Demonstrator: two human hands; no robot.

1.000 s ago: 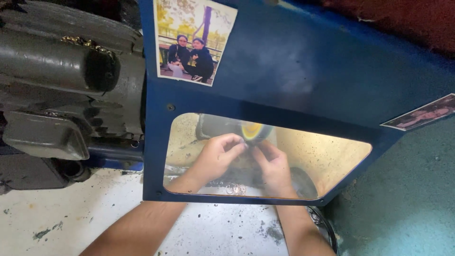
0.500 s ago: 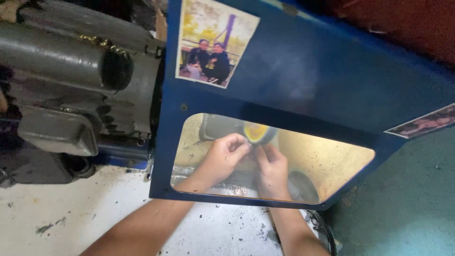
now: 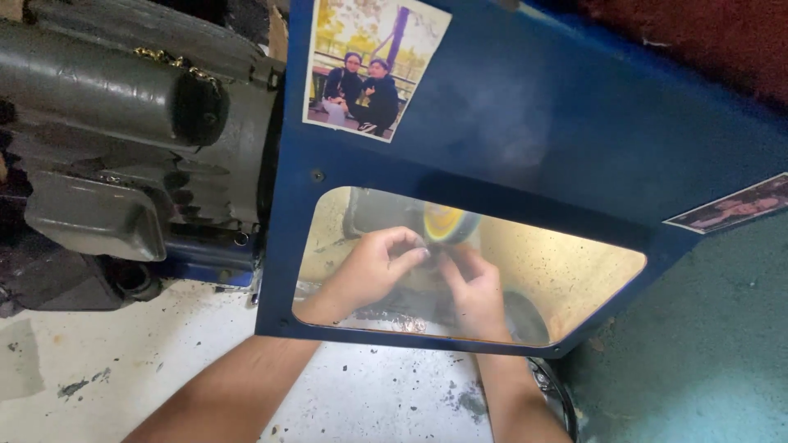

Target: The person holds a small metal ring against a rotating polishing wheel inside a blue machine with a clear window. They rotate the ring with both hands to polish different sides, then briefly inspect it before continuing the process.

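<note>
**A:** What are the hands doing?

**B:** Both reach under a blue guard panel (image 3: 525, 139) and show through its clear window (image 3: 566, 271). The left hand (image 3: 373, 267) is curled, thumb and fingertips pinched together at the centre of the window. The right hand (image 3: 472, 287) meets it from the other side, fingers bent in towards the same spot. Between them sits a small dark piece (image 3: 433, 251) — too small and blurred to name. Both hands seem closed on it, though I cannot tell which one bears it.

**A:** Where is that piece relative to the machine?

**B:** Just below a yellowish spinning wheel (image 3: 447, 223), which is blurred. Whether the piece touches the wheel, I cannot tell.

**A:** What else is around?

**B:** To the left of the panel, a grey, grimy motor housing (image 3: 123, 123) lies on its side. A photo of two seated people (image 3: 373, 66) is stuck to the panel's upper left, and the edge of another photo (image 3: 730, 209) shows at the right. Beneath the forearms lies a pale, speckled work surface (image 3: 164, 361) — dusty, with dark flecks. At lower right is a teal surface (image 3: 714, 344).
</note>
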